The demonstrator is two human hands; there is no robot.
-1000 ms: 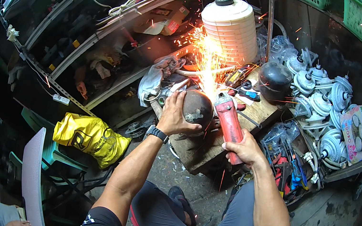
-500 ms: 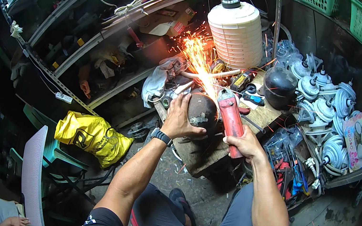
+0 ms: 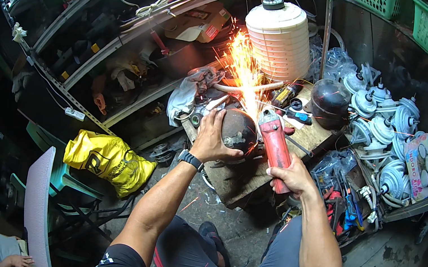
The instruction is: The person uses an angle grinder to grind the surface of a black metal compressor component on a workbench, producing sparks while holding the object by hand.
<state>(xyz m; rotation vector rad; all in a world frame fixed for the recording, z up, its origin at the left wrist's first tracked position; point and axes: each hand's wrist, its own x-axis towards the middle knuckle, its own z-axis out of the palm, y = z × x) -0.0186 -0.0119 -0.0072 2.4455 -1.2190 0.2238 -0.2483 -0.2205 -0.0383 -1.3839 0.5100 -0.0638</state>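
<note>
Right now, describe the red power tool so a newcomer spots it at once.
Start at the wooden bench near the middle of the view. Over it, the right hand grips the red power tool, its far end beside the sparks. Unlike the dark round piece against the left hand, it's long and bright red.

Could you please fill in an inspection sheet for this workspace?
Surface: wooden top, partly covered.
Things in hand: dark rounded piece; red power tool at its right side, sparks spraying beyond; contact hidden by glare.
Clutter: crumpled cloth, second dark rounded piece.
Grips: left grip, a bare hand, spread on the nearer piece; right grip, bare, closed around the tool.
Cables: coiled pale cable, upper left; tool's cord unclear.
Surroundings: ribbed white cylinder behind; yellow bag left.
</note>
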